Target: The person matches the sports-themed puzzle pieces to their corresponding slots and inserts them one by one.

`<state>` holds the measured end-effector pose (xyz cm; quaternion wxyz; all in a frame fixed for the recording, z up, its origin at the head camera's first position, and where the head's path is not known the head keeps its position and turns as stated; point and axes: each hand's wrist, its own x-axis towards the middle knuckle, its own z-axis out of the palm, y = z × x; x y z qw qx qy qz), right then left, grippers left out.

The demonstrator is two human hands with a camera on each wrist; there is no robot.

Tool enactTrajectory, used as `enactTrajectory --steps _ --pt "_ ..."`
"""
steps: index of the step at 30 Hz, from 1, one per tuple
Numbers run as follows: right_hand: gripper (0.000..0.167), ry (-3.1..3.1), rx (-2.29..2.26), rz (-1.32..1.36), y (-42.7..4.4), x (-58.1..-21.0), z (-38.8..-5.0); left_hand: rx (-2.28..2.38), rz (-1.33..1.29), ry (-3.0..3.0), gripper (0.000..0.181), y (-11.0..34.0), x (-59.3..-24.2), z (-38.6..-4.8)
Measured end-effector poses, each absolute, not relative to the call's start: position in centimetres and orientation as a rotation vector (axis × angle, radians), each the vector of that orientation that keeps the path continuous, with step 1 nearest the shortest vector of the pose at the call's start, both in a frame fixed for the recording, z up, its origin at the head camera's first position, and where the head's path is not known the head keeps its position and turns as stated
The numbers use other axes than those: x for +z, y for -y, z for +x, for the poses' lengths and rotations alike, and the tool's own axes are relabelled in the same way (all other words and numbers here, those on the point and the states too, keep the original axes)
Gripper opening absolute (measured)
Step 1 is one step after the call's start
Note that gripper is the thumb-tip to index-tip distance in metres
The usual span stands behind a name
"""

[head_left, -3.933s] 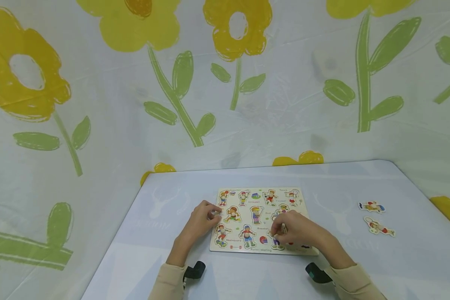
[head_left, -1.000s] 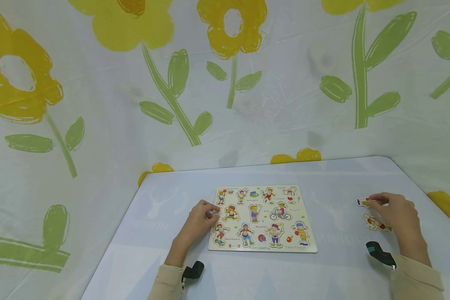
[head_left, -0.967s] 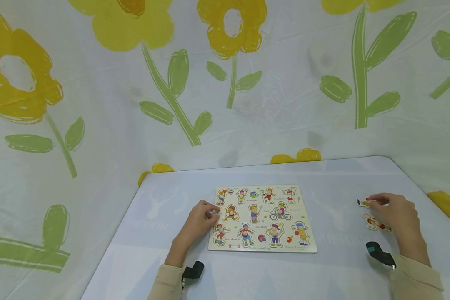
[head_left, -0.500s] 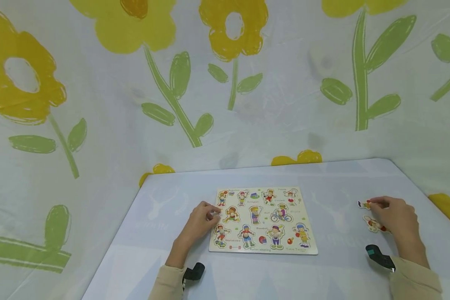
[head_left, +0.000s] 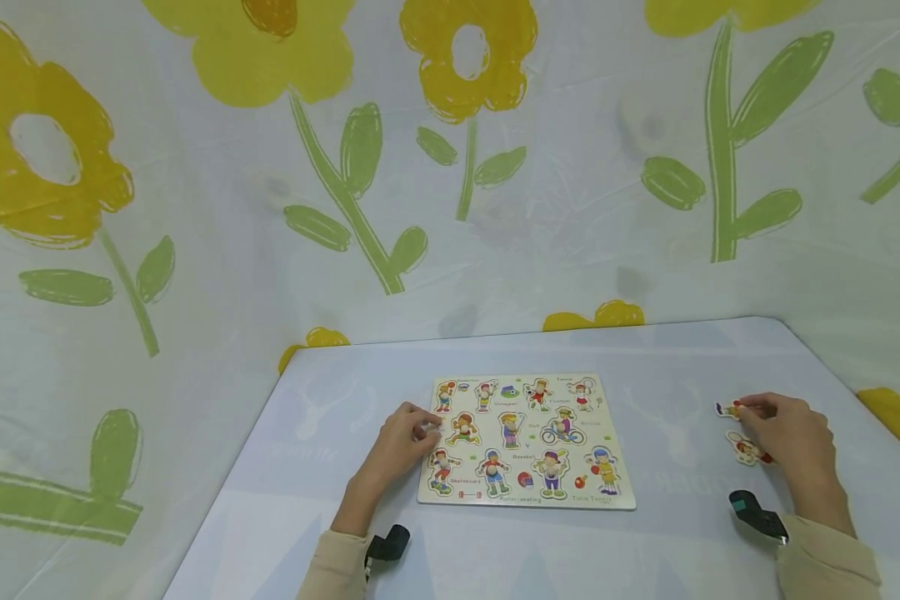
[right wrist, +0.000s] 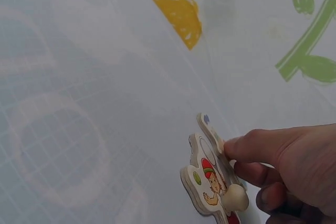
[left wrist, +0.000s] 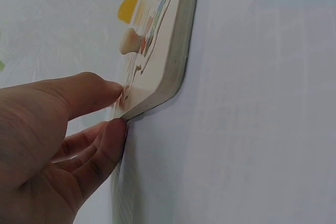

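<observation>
My left hand (head_left: 403, 440) pinches the left edge of a wooden peg puzzle board (head_left: 495, 502). In the left wrist view, the thumb lies at the board's (left wrist: 157, 80) top face and a finger at its side. The board carries sports figures, several with round knobs. At the right, the thumb and fingers of my right hand (head_left: 793, 433) pinch a small figure piece (head_left: 727, 409), partly hidden by them. Nearer, a tennis-player piece (head_left: 746, 448) lies on the table, partly behind that hand; the right wrist view shows its pale knob (right wrist: 235, 198).
The pale table (head_left: 682, 375) bears faint printed shapes. A flower-patterned curtain (head_left: 555, 233) hangs behind it and along the left side. Black wrist cameras sit at the left wrist (head_left: 390, 543) and the right wrist (head_left: 756, 515).
My right hand has gone from the board's lower right to the loose pieces at the right. Over the last second it has barely moved. The left hand stays at the board's edge.
</observation>
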<state>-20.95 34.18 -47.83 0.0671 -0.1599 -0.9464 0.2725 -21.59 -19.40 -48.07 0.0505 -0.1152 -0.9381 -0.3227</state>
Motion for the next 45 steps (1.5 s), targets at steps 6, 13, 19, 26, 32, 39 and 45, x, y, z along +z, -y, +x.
enactTrajectory --steps 6,13,19,26,32,39,45 --pt "0.035 2.855 0.82 -0.454 -34.0 -47.6 -20.8 -0.98 -0.351 2.854 0.02 19.5 -48.2 -21.7" --pt "0.034 2.884 0.799 -0.46 -33.5 -47.3 -21.0 -0.972 -0.351 2.854 0.019 19.4 -48.2 -21.7" --pt "0.033 2.868 0.794 -0.4 -33.0 -47.5 -20.9 -0.976 -0.349 2.858 0.019 19.3 -48.3 -21.6" --pt "0.031 2.911 0.8 -0.361 -32.6 -47.3 -21.1 -0.967 -0.347 2.856 0.018 19.4 -48.4 -21.7" --pt "0.032 2.943 0.819 -0.364 -32.3 -46.7 -21.0 -0.966 -0.335 2.859 0.018 19.4 -48.4 -21.8" --pt "0.034 2.925 0.806 -0.361 -32.1 -46.7 -21.1 -0.973 -0.337 2.861 0.019 19.4 -48.3 -21.8" --pt "0.035 2.931 0.8 -0.399 -32.1 -46.8 -21.2 -0.974 -0.339 2.861 0.019 19.4 -48.3 -21.7"
